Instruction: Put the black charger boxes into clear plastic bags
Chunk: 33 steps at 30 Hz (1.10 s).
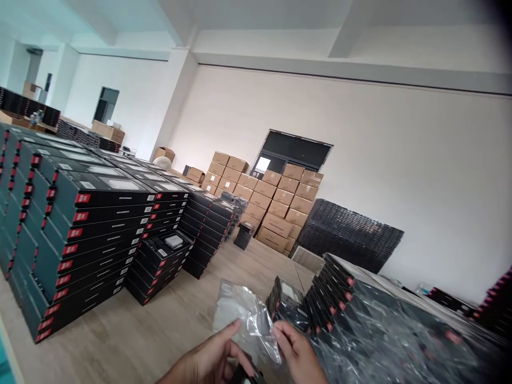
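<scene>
A clear plastic bag (pixel 240 306) is at the lower centre of the frame, pinched in the right hand's (pixel 299 352) grip. The left hand (pixel 210 356) curls beside it, near a dark item (pixel 240 375) at the bottom edge; its grip's hold cannot be told. Plastic-wrapped black boxes (pixel 384 325) crowd the lower right; stacked black cartons (pixel 100 234) fill the counter's (pixel 168 325) left.

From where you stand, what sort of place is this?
Probably a packing room or warehouse: black boxes stand stacked on a table, brown cartons are piled near the wall, and the right hand pinches a clear bag.
</scene>
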Tool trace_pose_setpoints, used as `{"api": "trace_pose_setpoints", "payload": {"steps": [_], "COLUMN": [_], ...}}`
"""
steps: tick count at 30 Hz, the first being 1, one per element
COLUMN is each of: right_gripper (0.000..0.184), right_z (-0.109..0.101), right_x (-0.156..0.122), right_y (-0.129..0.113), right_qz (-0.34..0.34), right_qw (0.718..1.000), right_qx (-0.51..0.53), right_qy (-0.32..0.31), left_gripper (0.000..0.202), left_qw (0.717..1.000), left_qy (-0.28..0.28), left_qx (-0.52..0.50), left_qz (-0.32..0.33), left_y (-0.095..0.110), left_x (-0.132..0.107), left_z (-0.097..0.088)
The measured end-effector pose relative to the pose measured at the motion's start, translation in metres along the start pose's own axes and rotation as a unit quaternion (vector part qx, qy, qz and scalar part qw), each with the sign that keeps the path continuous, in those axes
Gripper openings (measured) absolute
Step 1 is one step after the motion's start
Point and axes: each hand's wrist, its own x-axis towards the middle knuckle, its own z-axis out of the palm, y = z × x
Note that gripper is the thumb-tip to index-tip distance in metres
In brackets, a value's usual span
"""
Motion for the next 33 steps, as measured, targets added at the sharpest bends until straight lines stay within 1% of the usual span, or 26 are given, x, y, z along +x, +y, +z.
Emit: {"api": "trace_pose_setpoints", "payload": {"steps": [1,2,6,8,10,11,12,15,16,17,18,20,22,24,25,26,27,29,30,31,33], "right_gripper": [0.036,0.037,0.038,0.039,0.039,0.039,0.039,0.039,0.039,0.040,0.040,0.039,0.039,0.038,0.038,0.038,0.037,0.034,0.033,0.032,0.029], "right_z": [0.003,0.006,0.024,0.032,0.034,0.034,0.034,0.031,0.031,0.030,0.030,0.029,0.027,0.024,0.024,0.024,0.026,0.032,0.036,0.041,0.047], "right_x": [-0.004,-0.007,-0.029,-0.041,-0.050,-0.054,-0.056,-0.059,-0.059,-0.059,-0.059,-0.059,-0.060,-0.061,-0.062,-0.062,-0.062,-0.062,-0.062,-0.062,-0.061], "right_y": [0.003,0.008,0.029,0.036,0.039,0.039,0.039,0.038,0.037,0.037,0.037,0.035,0.033,0.029,0.028,0.026,0.025,0.023,0.022,0.021,0.022], "right_qz": [0.006,0.014,0.061,0.084,0.100,0.103,0.106,0.106,0.102,0.096,0.091,0.084,0.078,0.067,0.061,0.055,0.050,0.038,0.030,0.021,0.004], "right_qw": [1.000,0.999,0.992,0.985,0.975,0.970,0.966,0.960,0.961,0.962,0.963,0.965,0.967,0.970,0.973,0.976,0.979,0.985,0.988,0.990,0.994], "right_qx": [0.011,0.022,0.077,0.104,0.123,0.129,0.134,0.146,0.148,0.150,0.149,0.145,0.140,0.139,0.137,0.133,0.125,0.103,0.091,0.079,0.056], "right_qy": [0.011,0.025,0.076,0.109,0.157,0.180,0.196,0.213,0.210,0.208,0.206,0.203,0.198,0.186,0.177,0.167,0.156,0.134,0.124,0.116,0.099], "left_gripper": [0.068,0.064,0.036,0.032,0.032,0.032,0.032,0.030,0.028,0.026,0.023,0.020,0.017,0.015,0.019,0.028,0.038,0.054,0.056,0.054,0.044], "left_qw": [1.000,0.999,0.989,0.990,0.993,0.994,0.994,0.987,0.985,0.985,0.987,0.994,0.998,0.993,0.988,0.984,0.981,0.979,0.979,0.977,0.975], "left_qy": [-0.007,-0.014,-0.029,-0.023,-0.013,-0.021,-0.042,-0.152,-0.170,-0.171,-0.155,-0.095,-0.004,0.088,0.121,0.141,0.149,0.137,0.127,0.118,0.108], "left_qx": [0.023,0.048,0.144,0.142,0.119,0.107,0.097,0.054,0.033,0.014,0.000,-0.001,0.032,0.074,0.093,0.109,0.123,0.147,0.160,0.175,0.192], "left_qz": [-0.007,-0.010,-0.001,-0.010,-0.017,-0.015,-0.011,0.002,0.009,0.018,0.031,0.045,0.046,0.035,0.027,0.020,0.014,0.013,0.016,0.019,0.030], "left_y": [0.001,0.003,0.005,0.008,0.012,0.016,0.020,0.035,0.039,0.043,0.045,0.047,0.046,0.043,0.041,0.039,0.038,0.035,0.034,0.033,0.029], "left_x": [-0.004,-0.008,-0.016,-0.018,-0.023,-0.027,-0.032,-0.048,-0.052,-0.055,-0.055,-0.052,-0.045,-0.039,-0.037,-0.036,-0.036,-0.037,-0.037,-0.037,-0.034], "left_z": [0.002,0.004,0.013,0.016,0.021,0.025,0.028,0.040,0.042,0.043,0.043,0.039,0.032,0.026,0.024,0.023,0.023,0.025,0.026,0.027,0.027]}}
